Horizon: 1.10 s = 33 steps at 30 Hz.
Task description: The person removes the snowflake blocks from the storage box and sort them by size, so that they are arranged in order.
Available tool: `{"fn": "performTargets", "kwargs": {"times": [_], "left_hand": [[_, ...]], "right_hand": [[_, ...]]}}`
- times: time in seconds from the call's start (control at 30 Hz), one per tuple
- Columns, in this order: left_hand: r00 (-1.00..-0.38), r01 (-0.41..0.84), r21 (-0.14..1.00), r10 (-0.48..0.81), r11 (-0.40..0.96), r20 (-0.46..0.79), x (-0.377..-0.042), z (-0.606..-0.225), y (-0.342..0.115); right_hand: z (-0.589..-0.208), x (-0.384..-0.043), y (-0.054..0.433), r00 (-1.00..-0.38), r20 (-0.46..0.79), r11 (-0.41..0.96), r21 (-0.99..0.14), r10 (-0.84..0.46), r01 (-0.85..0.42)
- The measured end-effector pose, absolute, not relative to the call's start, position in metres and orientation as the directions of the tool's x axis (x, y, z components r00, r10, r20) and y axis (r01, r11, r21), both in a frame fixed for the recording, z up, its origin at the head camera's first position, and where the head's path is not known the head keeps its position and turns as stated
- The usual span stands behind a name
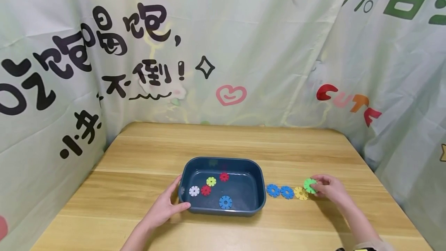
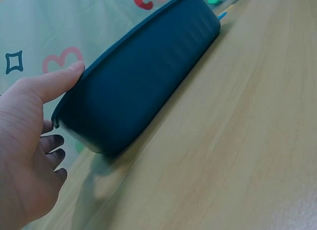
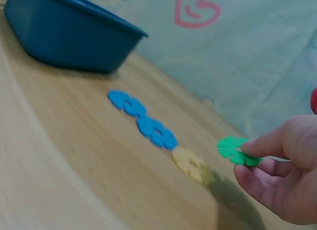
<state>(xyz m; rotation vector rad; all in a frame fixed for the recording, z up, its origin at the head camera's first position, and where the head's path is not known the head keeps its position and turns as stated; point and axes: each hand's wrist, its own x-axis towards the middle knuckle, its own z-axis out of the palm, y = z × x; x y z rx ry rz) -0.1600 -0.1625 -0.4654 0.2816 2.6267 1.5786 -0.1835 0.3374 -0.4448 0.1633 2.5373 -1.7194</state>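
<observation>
In the head view, my left hand (image 1: 166, 203) grips the left end of a dark blue plastic basin (image 1: 256, 204), thumb at the near corner of its rim and the other fingers along the left side. My right hand (image 1: 329, 187) pinches a green notched snowflake disc (image 1: 309, 185) between thumb and fingers. The right wrist view has this green disc (image 3: 230, 150) raised above the table. Below and left of it, a yellow disc (image 3: 190, 165) and two blue discs, one nearer the basin (image 3: 126, 103) and one in the middle (image 3: 156, 132), lie flat in a row.
Inside the basin lie a white disc (image 1: 194, 191), a yellow-green disc (image 1: 211, 181), two red discs and a larger blue disc (image 1: 225, 202). The wooden table (image 1: 223, 138) ends at a printed curtain (image 1: 244, 49) behind and on both sides.
</observation>
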Motion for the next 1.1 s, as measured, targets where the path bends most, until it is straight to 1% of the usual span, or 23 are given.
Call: {"fn": "performTargets", "kwargs": {"times": [0.1,0.23,0.37,0.67,0.93,1.1], "left_hand": [[-0.981,0.126,0.878,0.189,0.462,0.042,-0.16,-0.465,-0.162],[-0.981,0.127,0.876,0.188,0.465,0.043,-0.16,-0.465,-0.162],[-0.981,0.132,0.876,0.191,0.464,0.047,-0.16,-0.465,-0.162],[-0.982,0.128,0.869,0.183,0.478,0.044,-0.16,-0.465,-0.163],[-0.982,0.124,0.868,0.182,0.481,0.039,-0.159,-0.465,-0.163],[-0.982,0.127,0.865,0.185,0.485,0.041,-0.16,-0.465,-0.163]], "right_hand": [[-0.446,-0.179,0.346,-0.984,-0.163,0.386,-0.906,0.068,0.176],[-0.449,-0.178,0.355,-0.971,-0.215,0.445,-0.863,0.102,0.237],[-0.449,-0.179,0.357,-0.965,-0.227,0.503,-0.824,0.131,0.262],[-0.456,-0.182,0.354,-0.982,-0.136,0.64,-0.744,0.132,0.189],[-0.456,-0.182,0.352,-0.982,-0.126,0.671,-0.717,0.139,0.187],[-0.455,-0.181,0.353,-0.983,-0.119,0.669,-0.721,0.138,0.181]]}}
